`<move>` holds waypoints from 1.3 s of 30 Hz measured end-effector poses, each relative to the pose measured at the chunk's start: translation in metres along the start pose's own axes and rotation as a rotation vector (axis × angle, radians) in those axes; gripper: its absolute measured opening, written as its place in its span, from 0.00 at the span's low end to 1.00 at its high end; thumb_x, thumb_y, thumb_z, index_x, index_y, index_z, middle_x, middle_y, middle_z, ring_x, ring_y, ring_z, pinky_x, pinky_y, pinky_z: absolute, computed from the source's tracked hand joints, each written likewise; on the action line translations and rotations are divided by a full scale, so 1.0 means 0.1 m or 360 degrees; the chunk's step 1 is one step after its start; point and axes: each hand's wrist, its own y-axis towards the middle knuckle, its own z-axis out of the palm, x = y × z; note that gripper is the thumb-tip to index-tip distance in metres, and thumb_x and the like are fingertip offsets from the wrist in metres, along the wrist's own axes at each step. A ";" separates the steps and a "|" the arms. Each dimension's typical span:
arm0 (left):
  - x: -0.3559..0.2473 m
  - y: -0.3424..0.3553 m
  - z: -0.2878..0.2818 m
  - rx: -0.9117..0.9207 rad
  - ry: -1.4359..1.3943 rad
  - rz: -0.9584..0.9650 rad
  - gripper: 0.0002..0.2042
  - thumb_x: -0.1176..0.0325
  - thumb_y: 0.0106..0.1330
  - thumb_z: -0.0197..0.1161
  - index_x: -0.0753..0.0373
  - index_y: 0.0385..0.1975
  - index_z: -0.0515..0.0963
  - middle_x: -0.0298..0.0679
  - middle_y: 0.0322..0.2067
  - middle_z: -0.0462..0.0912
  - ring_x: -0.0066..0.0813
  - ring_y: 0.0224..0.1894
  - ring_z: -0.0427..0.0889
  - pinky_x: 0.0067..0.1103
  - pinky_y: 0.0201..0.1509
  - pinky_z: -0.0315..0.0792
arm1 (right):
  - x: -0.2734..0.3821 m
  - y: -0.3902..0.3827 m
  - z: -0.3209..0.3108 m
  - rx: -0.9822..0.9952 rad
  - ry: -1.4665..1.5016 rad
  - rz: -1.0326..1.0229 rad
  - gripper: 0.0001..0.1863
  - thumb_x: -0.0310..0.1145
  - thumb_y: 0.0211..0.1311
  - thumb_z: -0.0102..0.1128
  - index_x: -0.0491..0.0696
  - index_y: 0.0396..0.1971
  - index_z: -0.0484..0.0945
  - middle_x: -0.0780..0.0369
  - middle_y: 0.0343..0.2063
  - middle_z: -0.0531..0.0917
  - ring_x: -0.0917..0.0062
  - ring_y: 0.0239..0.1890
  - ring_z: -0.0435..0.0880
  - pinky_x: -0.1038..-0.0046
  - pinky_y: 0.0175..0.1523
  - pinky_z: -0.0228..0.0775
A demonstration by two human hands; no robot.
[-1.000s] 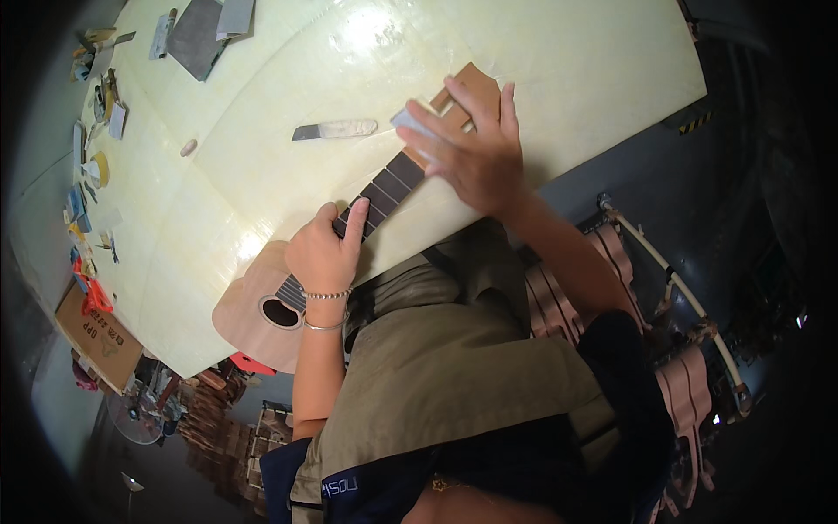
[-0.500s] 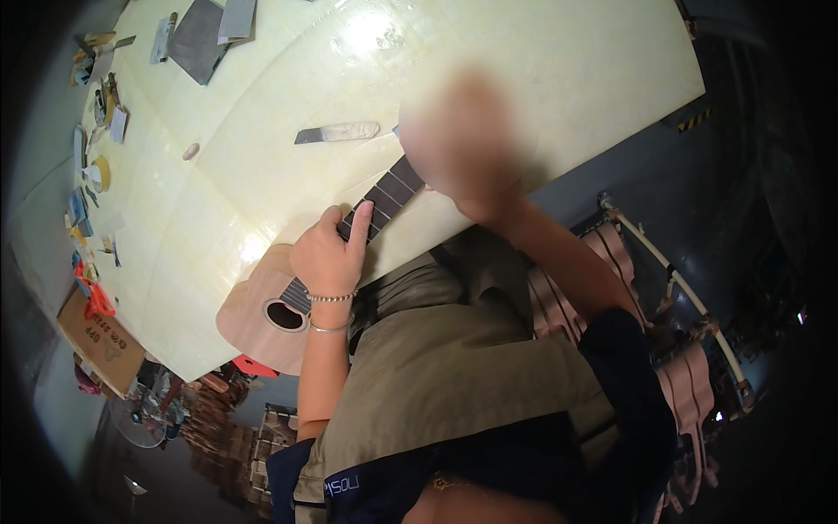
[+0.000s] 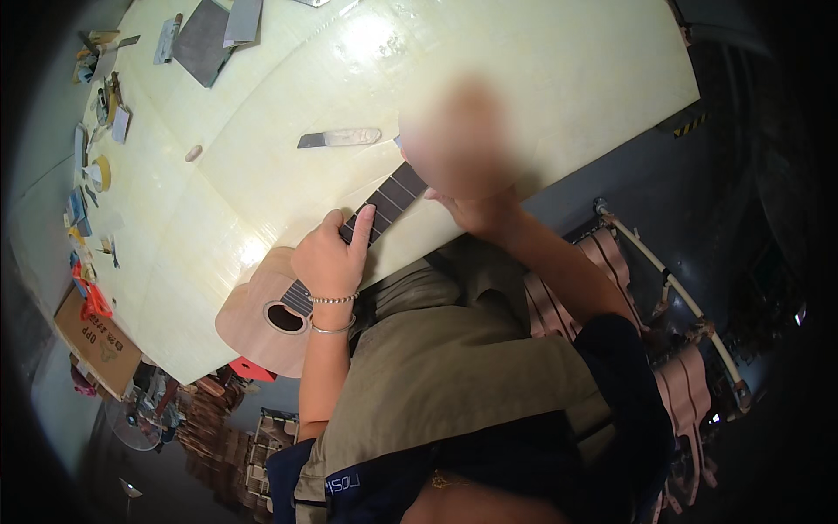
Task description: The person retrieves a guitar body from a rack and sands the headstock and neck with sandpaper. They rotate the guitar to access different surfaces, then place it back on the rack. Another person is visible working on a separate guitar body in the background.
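My left hand (image 3: 330, 258) grips the dark fretboard neck (image 3: 393, 196) of a small, pale wooden guitar (image 3: 249, 316), thumb lying across the frets. The guitar lies along the cream table's front edge, its body and soundhole at the lower left. My right hand (image 3: 471, 208) is at the neck's upper end; a blurred patch hides most of its fingers and the headstock, so what it holds cannot be made out. A flat blade with a pale handle (image 3: 345, 137) lies just behind the neck, and a small oval piece (image 3: 193, 153) sits further left.
Knives, tape (image 3: 101, 173), grey sheets (image 3: 199, 44) and red-handled tools (image 3: 98, 301) line the table's (image 3: 594, 52) left and back. A cardboard piece (image 3: 96, 341) sits at lower left. Pinkish wooden pieces hang on a tubular rack (image 3: 681, 393) at right.
A second ago my right hand's spread fingers showed over the headstock on a pale piece; now they are blurred out. My left hand keeps its grip; the whole view has shifted slightly.
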 end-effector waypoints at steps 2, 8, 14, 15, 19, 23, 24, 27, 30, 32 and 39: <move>-0.01 0.00 -0.01 0.0004 -0.0017 -0.0006 0.25 0.40 0.58 0.53 0.60 0.22 0.79 0.45 0.12 0.74 0.43 0.18 0.76 0.29 0.20 0.65 | -0.12 0.13 -0.03 -0.0032 -0.0109 -0.0058 0.24 0.43 0.48 0.61 0.64 0.50 0.76 0.71 0.55 0.72 0.61 0.59 0.65 0.34 0.59 0.41; -0.02 0.01 -0.02 0.0014 -0.0003 -0.0034 0.25 0.40 0.58 0.54 0.60 0.21 0.79 0.45 0.12 0.74 0.43 0.18 0.76 0.28 0.20 0.65 | -0.03 0.06 0.01 0.0074 -0.0208 -0.0020 0.25 0.42 0.47 0.62 0.64 0.50 0.75 0.72 0.55 0.73 0.62 0.58 0.66 0.33 0.57 0.45; -0.01 0.01 0.00 0.0036 0.0003 -0.0026 0.26 0.40 0.58 0.53 0.60 0.21 0.79 0.44 0.11 0.74 0.43 0.18 0.75 0.29 0.20 0.65 | -0.01 0.03 0.02 -0.0062 -0.0119 0.0111 0.24 0.41 0.49 0.61 0.64 0.51 0.75 0.75 0.55 0.71 0.63 0.58 0.66 0.33 0.57 0.45; 0.00 0.01 0.00 0.0029 0.0003 -0.0025 0.25 0.40 0.58 0.53 0.60 0.21 0.79 0.44 0.11 0.74 0.43 0.17 0.75 0.29 0.20 0.65 | 0.04 -0.02 0.05 -0.0108 0.0045 0.0108 0.24 0.41 0.50 0.61 0.64 0.51 0.75 0.76 0.55 0.72 0.63 0.58 0.66 0.34 0.57 0.45; -0.02 0.02 0.00 -0.0002 -0.0032 -0.0021 0.25 0.41 0.58 0.54 0.60 0.21 0.79 0.44 0.11 0.74 0.43 0.17 0.75 0.30 0.20 0.65 | -0.10 -0.02 0.09 0.0046 -0.0160 0.0079 0.23 0.41 0.51 0.60 0.64 0.51 0.75 0.76 0.56 0.71 0.65 0.59 0.65 0.34 0.57 0.44; -0.02 -0.01 -0.02 0.0045 0.0007 -0.0053 0.26 0.40 0.58 0.53 0.61 0.23 0.80 0.43 0.12 0.74 0.43 0.17 0.75 0.29 0.21 0.66 | 0.13 0.04 0.04 0.0042 -0.0148 0.0078 0.24 0.42 0.50 0.61 0.62 0.51 0.74 0.75 0.55 0.71 0.66 0.58 0.66 0.35 0.59 0.41; -0.02 -0.01 -0.02 0.0040 0.0016 -0.0036 0.26 0.40 0.58 0.53 0.60 0.22 0.80 0.43 0.12 0.74 0.43 0.18 0.76 0.29 0.21 0.66 | -0.04 0.07 0.12 0.0023 -0.0290 0.0039 0.25 0.43 0.50 0.60 0.61 0.52 0.74 0.74 0.56 0.71 0.66 0.59 0.65 0.35 0.59 0.40; -0.02 0.02 -0.02 0.0010 -0.0001 -0.0010 0.25 0.41 0.58 0.53 0.60 0.22 0.80 0.44 0.12 0.74 0.44 0.18 0.76 0.30 0.21 0.66 | -0.50 0.45 0.11 -0.0068 -0.0735 -0.0039 0.25 0.48 0.51 0.59 0.59 0.51 0.75 0.72 0.57 0.69 0.66 0.63 0.59 0.37 0.62 0.36; -0.01 0.00 -0.01 -0.0004 -0.0014 -0.0010 0.25 0.41 0.58 0.54 0.60 0.22 0.79 0.45 0.12 0.74 0.45 0.18 0.76 0.30 0.22 0.66 | -0.62 0.73 0.13 -0.0212 -0.0654 0.0117 0.27 0.53 0.48 0.61 0.57 0.49 0.77 0.64 0.59 0.67 0.63 0.64 0.57 0.37 0.62 0.34; -0.02 0.01 -0.01 -0.0001 0.0019 -0.0011 0.24 0.41 0.58 0.54 0.60 0.22 0.79 0.45 0.13 0.75 0.45 0.19 0.76 0.30 0.22 0.67 | -0.47 0.61 0.15 -0.0180 -0.0389 0.0229 0.29 0.56 0.45 0.63 0.56 0.47 0.78 0.58 0.60 0.65 0.61 0.64 0.57 0.37 0.62 0.33; -0.01 0.01 0.00 0.0023 0.0009 -0.0027 0.25 0.41 0.58 0.54 0.61 0.22 0.79 0.45 0.12 0.74 0.45 0.19 0.76 0.31 0.21 0.66 | -0.16 0.28 0.14 -0.0071 -0.0014 0.0294 0.19 0.53 0.43 0.65 0.56 0.31 0.83 0.55 0.55 0.69 0.59 0.63 0.57 0.43 0.64 0.33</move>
